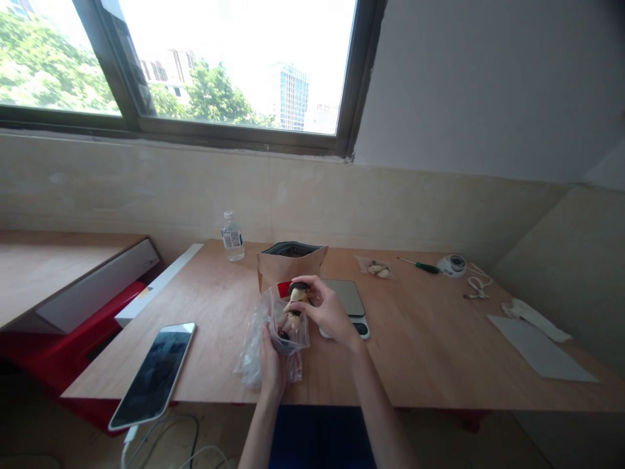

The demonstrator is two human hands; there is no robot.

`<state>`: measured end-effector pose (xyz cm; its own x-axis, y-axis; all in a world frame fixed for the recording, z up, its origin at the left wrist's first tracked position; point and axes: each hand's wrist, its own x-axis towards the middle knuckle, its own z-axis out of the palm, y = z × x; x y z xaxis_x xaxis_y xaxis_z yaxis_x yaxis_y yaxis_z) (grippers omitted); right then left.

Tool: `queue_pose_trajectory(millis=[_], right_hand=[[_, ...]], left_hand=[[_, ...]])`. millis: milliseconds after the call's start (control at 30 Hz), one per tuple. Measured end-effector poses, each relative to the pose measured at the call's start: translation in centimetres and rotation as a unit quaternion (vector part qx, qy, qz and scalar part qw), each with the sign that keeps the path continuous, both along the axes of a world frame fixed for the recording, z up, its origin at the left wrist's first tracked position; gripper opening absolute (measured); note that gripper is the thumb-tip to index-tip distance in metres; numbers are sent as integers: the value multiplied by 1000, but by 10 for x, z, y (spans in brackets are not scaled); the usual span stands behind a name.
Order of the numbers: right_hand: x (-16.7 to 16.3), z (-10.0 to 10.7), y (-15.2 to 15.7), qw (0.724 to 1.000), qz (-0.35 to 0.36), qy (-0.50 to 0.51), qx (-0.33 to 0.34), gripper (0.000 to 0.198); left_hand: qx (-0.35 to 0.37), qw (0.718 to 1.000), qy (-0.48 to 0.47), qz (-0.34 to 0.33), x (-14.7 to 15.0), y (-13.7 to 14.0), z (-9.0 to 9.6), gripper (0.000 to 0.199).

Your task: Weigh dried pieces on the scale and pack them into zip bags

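Observation:
My left hand (272, 361) is closed on a clear zip bag (301, 339), holding it up with its mouth towards me. Between the thumb and fingers of my right hand (326, 309) is a mushroom (297, 294) with a dark cap and pale stem, at the bag's opening. More dark and pale mushroom pieces show inside the bag. Other clear plastic bags (251, 358) lie under and beside my left hand. Behind my hands stands an open brown paper pouch (290, 264) with a dark inside. A kitchen scale (349, 296) sits partly hidden behind my right forearm.
A phone (156, 371) with a cable overhangs the table's left front. A water bottle (233, 238) stands at the back. Further right are a small bag of mushroom pieces (378, 268), a green-handled screwdriver (426, 267), a white dome camera (452, 266) and a pale sheet (540, 348).

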<state>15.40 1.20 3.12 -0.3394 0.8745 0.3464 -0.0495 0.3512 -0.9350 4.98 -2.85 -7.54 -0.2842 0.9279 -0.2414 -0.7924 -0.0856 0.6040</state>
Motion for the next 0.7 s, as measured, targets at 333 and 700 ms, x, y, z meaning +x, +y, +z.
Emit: queue_pose_trajectory(millis=[333,700], right_hand=[[-6,56,40,958,-189,174,130,44],[-39,35,67,941,-160,-38,295,35]], left_hand=[[-29,999,24,5,-1,-3,0,48],[-17,999,34,1,-1,-4,7,42]])
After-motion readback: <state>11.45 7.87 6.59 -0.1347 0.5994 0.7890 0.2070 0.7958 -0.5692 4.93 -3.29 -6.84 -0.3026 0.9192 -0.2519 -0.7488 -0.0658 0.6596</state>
